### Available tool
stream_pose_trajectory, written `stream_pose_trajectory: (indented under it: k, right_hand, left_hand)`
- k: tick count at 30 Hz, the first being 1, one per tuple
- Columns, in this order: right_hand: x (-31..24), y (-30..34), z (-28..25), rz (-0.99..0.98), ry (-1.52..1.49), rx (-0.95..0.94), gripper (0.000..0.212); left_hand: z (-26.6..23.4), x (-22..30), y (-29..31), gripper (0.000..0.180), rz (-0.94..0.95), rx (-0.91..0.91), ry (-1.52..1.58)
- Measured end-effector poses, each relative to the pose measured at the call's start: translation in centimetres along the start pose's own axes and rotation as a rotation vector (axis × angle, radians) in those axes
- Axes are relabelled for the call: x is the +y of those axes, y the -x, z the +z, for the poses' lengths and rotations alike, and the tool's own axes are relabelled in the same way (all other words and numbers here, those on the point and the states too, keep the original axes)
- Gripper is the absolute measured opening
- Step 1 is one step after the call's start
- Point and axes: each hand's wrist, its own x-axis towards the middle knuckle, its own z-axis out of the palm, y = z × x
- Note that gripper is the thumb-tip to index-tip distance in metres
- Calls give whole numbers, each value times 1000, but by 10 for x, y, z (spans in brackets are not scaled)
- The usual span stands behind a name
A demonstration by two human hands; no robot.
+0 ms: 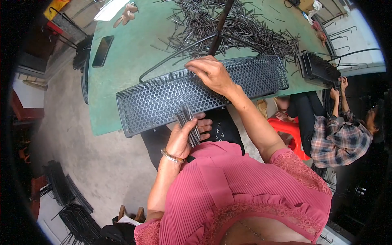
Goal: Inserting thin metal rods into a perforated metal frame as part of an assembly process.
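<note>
Left hand (179, 139) gripping one bundle of dark strips (188, 126); right hand (212, 74) curling over perforated black tray (155, 108), can't tell if fingertips are pinching anything. Tray lying across edge of green table (110, 87). Strips standing along far side, left stretch; most holes showing bare. Counting: one tray here, one bristling tray (317, 70) beside co-worker (343, 139), one heap (245, 32), strips defying count.

Clasping thin dark strips (187, 118) in the left hand (179, 136) between six and seven o'clock of the perforated black tray (151, 104); curling the right hand (212, 75) over its one o'clock portion. Showing loose black rods (202, 24) heaped on the green desk (130, 49) toward one, a red plastic stool (281, 125) toward four.
</note>
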Motion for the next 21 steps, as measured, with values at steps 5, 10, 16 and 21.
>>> stream_pose_trajectory:
  k: [5, 10, 16, 21]
  right_hand:
    - [0, -1, 3, 25, 9, 45, 16]
    - [-4, 4, 3, 141, -22, 94, 18]
    - [0, 16, 10, 71, 99, 167, 18]
    - [-9, 20, 5, 48, 112, 182, 18]
  left_hand:
    - [-1, 0, 0, 35, 2, -10, 0]
    - [-2, -1, 0, 35, 1, -2, 4]
    - [-1, -2, -5, 38, 0, -55, 37]
    - [-7, -4, -7, 40, -7, -44, 79]
